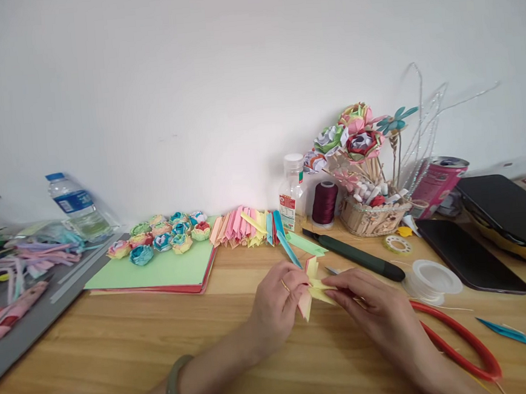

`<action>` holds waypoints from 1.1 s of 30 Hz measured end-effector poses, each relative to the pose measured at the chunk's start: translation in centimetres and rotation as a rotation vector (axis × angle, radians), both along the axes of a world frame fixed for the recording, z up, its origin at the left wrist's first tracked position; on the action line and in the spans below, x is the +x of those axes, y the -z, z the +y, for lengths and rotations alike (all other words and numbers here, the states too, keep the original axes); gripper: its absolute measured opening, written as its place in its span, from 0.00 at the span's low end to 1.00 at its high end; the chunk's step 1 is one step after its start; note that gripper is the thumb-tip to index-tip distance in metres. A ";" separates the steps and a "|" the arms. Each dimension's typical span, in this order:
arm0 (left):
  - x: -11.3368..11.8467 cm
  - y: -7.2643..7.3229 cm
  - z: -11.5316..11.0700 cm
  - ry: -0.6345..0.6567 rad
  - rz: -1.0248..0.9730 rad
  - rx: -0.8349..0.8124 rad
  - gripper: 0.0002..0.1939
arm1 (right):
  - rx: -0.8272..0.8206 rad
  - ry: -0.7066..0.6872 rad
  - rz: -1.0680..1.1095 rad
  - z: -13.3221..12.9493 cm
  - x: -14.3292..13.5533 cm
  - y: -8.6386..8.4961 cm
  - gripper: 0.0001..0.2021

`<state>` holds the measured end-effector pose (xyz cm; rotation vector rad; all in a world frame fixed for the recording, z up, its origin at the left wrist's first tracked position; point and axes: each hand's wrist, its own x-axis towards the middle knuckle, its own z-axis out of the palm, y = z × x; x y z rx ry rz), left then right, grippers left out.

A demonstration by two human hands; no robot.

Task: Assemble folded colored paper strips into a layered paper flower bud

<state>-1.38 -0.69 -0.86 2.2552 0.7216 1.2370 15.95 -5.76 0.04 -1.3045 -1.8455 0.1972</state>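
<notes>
My left hand (278, 302), with a ring on one finger, pinches a bundle of folded paper pieces (305, 306) in yellow and pink at its centre. From the other side my right hand (375, 300) is closed on a yellow folded strip of the same bundle (320, 291). Just behind the left hand a blue folded strip (287, 246) slants down toward the fingers. A row of folded paper pieces (242, 226) in orange, pink, yellow and blue stands behind. Red-handled scissors (460, 339) lie by my right forearm, their blades mostly hidden under the hand.
Several paper flowers (161, 241) rest on green paper sheets (159, 272) at left. A dark green pen-like tool (359, 256), a thread spool (325, 204), a white reel (433, 280), a phone (472, 256) and a basket of flowers (374, 215) stand or lie at right. A water bottle (76, 205) leans back left.
</notes>
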 end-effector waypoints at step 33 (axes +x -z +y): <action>0.7 0.7 0.6 0.333 -0.504 -0.957 0.11 | -0.530 0.077 0.654 0.4 0.4 -1.6 0.23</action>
